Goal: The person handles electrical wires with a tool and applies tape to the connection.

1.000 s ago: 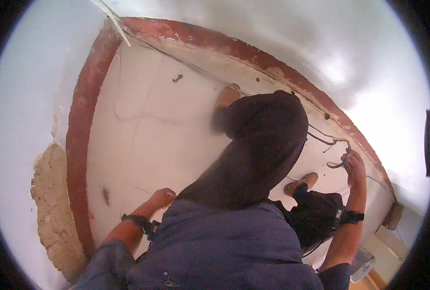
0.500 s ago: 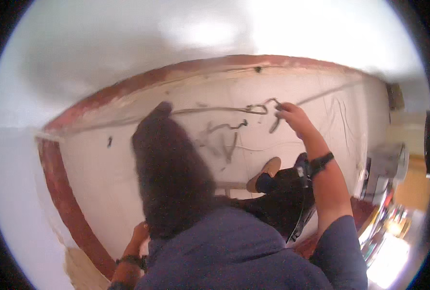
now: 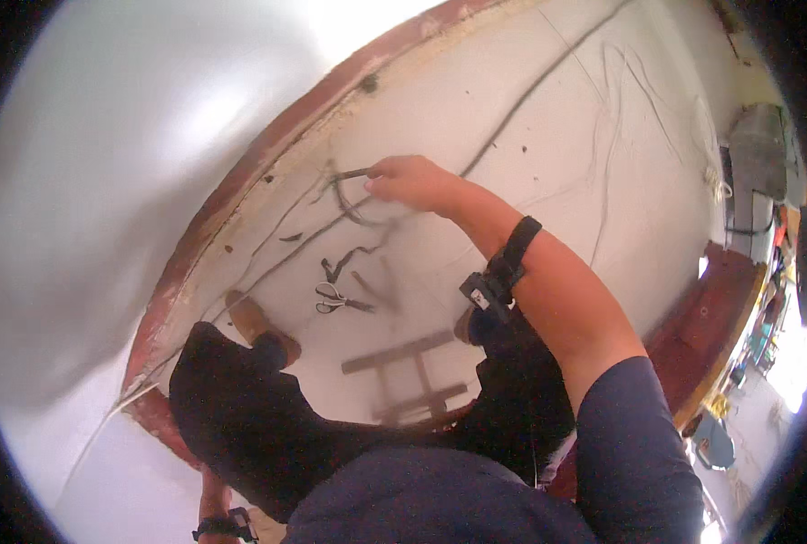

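Note:
My right hand (image 3: pixel 412 184) reaches out over the pale floor, fingers closed on a dark slim piece (image 3: pixel 356 172). The piece sticks out to the left; a curved dark loop hangs by it, and I cannot tell its kind. Beneath runs a long black cable (image 3: pixel 503 127), which passes under the hand. Nearer me lie scissors (image 3: pixel 331 297) with pale handles and a crooked dark strip (image 3: pixel 353 258). At the lower left, my left hand (image 3: pixel 213 491) is down beside my leg, its fingers hidden.
A wooden frame (image 3: pixel 399 354) lies on the floor between my feet. A reddish-brown border (image 3: pixel 267 140) edges the pale floor along the white wall. Thin wires (image 3: pixel 607 136) trail at the upper right. Shelves with mixed items (image 3: pixel 766 299) and a grey bin (image 3: pixel 757 154) stand at the right.
The view has turned, and the floor's border now slants. My right hand has moved left with the dark slim piece. My left leg has shifted, so the scissors now show clearly.

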`<state>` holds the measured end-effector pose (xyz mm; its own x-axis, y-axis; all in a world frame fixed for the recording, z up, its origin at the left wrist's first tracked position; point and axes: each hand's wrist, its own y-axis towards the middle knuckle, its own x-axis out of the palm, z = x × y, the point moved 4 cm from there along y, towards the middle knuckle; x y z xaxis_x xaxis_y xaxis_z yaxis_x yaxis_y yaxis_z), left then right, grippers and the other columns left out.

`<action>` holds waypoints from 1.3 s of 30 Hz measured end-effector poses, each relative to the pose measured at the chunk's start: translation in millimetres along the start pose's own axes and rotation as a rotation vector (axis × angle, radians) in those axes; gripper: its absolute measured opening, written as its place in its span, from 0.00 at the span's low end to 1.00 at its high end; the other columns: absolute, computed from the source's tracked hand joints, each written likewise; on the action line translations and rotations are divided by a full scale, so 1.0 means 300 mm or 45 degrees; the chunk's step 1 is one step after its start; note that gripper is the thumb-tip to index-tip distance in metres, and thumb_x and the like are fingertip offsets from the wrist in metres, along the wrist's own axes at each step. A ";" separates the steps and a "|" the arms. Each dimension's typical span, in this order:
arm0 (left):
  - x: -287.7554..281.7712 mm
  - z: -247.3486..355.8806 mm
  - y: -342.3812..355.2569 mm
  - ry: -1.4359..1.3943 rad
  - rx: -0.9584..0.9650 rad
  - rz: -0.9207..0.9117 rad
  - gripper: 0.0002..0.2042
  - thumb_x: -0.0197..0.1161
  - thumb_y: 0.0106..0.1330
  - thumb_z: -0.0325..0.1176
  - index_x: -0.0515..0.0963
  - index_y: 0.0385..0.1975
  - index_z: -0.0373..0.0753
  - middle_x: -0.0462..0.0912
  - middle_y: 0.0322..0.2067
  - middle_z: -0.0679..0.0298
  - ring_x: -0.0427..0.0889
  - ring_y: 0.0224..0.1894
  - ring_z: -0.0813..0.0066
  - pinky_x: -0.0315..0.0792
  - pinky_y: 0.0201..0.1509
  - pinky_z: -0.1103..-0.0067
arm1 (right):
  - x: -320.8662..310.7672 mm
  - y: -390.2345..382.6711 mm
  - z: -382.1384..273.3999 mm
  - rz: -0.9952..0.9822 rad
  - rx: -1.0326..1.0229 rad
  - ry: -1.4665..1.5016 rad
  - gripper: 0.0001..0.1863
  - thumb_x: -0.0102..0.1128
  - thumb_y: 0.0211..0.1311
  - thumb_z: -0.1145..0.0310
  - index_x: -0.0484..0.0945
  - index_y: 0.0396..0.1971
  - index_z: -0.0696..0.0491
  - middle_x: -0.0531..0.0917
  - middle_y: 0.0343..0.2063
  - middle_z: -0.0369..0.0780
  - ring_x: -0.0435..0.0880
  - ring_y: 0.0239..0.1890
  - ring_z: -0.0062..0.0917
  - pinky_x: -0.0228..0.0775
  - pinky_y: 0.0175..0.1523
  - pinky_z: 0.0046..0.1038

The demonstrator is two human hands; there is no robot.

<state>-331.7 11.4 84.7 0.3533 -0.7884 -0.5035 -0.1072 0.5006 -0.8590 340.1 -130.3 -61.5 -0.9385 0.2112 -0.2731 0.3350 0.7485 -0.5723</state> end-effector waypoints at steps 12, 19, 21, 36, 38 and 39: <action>-0.197 0.667 -0.506 0.216 -0.185 0.052 0.16 0.50 0.71 0.42 0.74 0.31 0.33 0.82 0.27 0.57 0.82 0.23 0.71 0.71 0.20 0.81 | -0.664 -1.052 0.245 0.765 0.733 0.620 0.25 0.54 0.64 0.55 0.73 0.55 0.57 0.81 0.45 0.43 0.82 0.43 0.28 0.73 0.46 0.30; -0.079 1.247 -0.830 0.437 0.160 -0.076 0.07 0.61 0.63 0.30 0.72 0.34 0.34 0.79 0.31 0.55 0.82 0.27 0.67 0.73 0.22 0.81 | -0.305 -2.041 0.475 0.931 1.248 1.088 0.24 0.55 0.65 0.57 0.73 0.55 0.55 0.82 0.42 0.40 0.82 0.39 0.26 0.75 0.41 0.29; 0.032 1.445 -0.940 0.600 0.317 -0.111 0.09 0.62 0.62 0.30 0.72 0.36 0.33 0.79 0.32 0.56 0.82 0.28 0.68 0.74 0.24 0.81 | -0.131 -2.235 0.427 0.941 1.362 1.298 0.23 0.55 0.65 0.57 0.73 0.55 0.55 0.82 0.43 0.40 0.82 0.39 0.26 0.75 0.41 0.29; 1.177 2.224 -1.487 1.629 0.995 -0.444 0.14 0.53 0.70 0.40 0.72 0.40 0.33 0.81 0.37 0.57 0.82 0.34 0.70 0.74 0.31 0.79 | 0.754 -2.203 -0.157 1.366 1.318 2.689 0.22 0.56 0.64 0.58 0.74 0.53 0.55 0.82 0.41 0.41 0.83 0.40 0.27 0.75 0.40 0.29; 1.308 2.243 -1.556 1.762 1.041 -0.508 0.20 0.51 0.72 0.47 0.72 0.38 0.32 0.80 0.35 0.55 0.81 0.31 0.68 0.74 0.31 0.78 | 0.741 -2.146 -0.214 1.459 1.248 2.826 0.22 0.57 0.64 0.58 0.74 0.53 0.55 0.82 0.41 0.41 0.83 0.39 0.27 0.75 0.40 0.29; 1.371 2.266 -1.570 1.825 1.075 -0.540 0.20 0.51 0.72 0.47 0.72 0.38 0.32 0.80 0.35 0.55 0.81 0.31 0.68 0.74 0.31 0.78 | 0.729 -2.101 -0.245 1.512 1.196 2.911 0.22 0.57 0.64 0.58 0.74 0.53 0.56 0.82 0.41 0.41 0.83 0.39 0.27 0.75 0.40 0.29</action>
<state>495.8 -305.6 345.1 -0.8746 -0.3361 -0.3494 0.4152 -0.1471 -0.8978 -82.5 -509.5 296.4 0.8902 0.4141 -0.1899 -0.1489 -0.1295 -0.9803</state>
